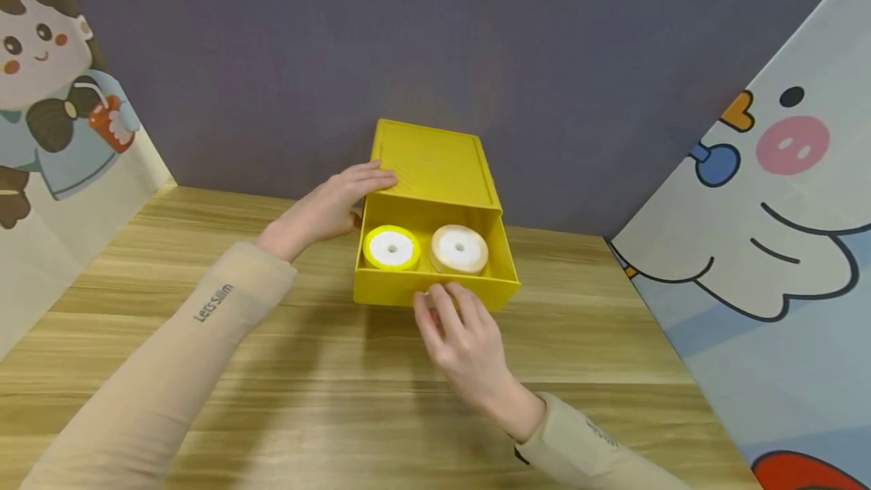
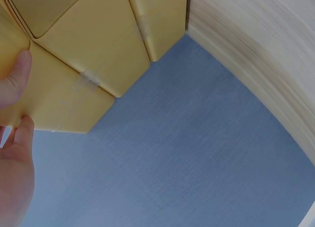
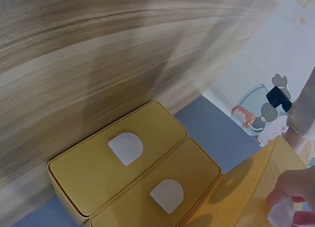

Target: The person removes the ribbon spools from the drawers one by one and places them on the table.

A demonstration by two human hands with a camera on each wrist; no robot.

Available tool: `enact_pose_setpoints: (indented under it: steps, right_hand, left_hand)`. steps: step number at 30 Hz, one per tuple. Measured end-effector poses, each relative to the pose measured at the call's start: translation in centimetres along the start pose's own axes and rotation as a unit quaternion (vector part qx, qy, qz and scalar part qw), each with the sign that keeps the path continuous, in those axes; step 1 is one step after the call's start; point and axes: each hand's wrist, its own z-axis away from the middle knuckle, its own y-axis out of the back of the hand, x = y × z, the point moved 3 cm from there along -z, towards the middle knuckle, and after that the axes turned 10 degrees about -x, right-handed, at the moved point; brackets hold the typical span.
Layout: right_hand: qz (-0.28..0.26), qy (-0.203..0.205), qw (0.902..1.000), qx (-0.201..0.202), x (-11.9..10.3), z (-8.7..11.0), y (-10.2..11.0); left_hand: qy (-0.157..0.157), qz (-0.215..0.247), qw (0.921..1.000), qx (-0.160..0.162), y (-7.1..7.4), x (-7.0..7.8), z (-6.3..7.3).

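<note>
A yellow stacked drawer cabinet (image 1: 435, 165) stands against the back wall, with its top drawer (image 1: 503, 289) pulled out. Two ribbon spools lie flat inside the drawer: a bright yellow one (image 1: 392, 248) on the left and a cream one (image 1: 459, 249) on the right. My left hand (image 1: 330, 203) rests on the cabinet's upper left edge, fingers extended over the top and thumb down the side. At the drawer front, my right hand (image 1: 466, 346) pinches the white tab handle (image 3: 281, 214) between thumb and fingers, as the right wrist view shows.
Two lower drawers with white tab handles, one (image 3: 167, 196) above the other (image 3: 126, 148), sit closed under the open one. A wood-grain table (image 1: 327, 414) carries the cabinet. Behind rises a grey-blue wall (image 1: 578, 82); cartoon-printed panels (image 1: 789, 263) flank both sides.
</note>
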Motion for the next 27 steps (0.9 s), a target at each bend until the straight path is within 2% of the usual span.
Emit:
enact_pose_setpoints:
  steps: [12,16,19,22,27]
  right_hand:
    - [0.004,0.007,0.9999,0.011,0.0,0.1,0.1]
    - [0.006,0.006,1.0,0.002,0.1,0.0,0.2]
    - [-0.006,0.004,0.9998,-0.021,0.3,-0.1,0.5]
    - [-0.042,0.0,0.9975,-0.056,0.7,-0.3,1.0]
    - [-0.127,-0.021,0.9859,-0.107,1.7,-1.1,2.1]
  left_hand:
    - [0.0,0.005,1.0,0.004,0.1,0.1,0.0]
    - [-0.003,0.003,1.0,0.005,0.1,0.1,0.0]
    - [-0.002,0.004,1.0,0.004,0.1,0.2,0.0]
    - [0.001,0.005,1.0,0.005,0.1,0.2,0.1]
    - [0.002,0.002,1.0,0.002,0.1,0.1,0.1]
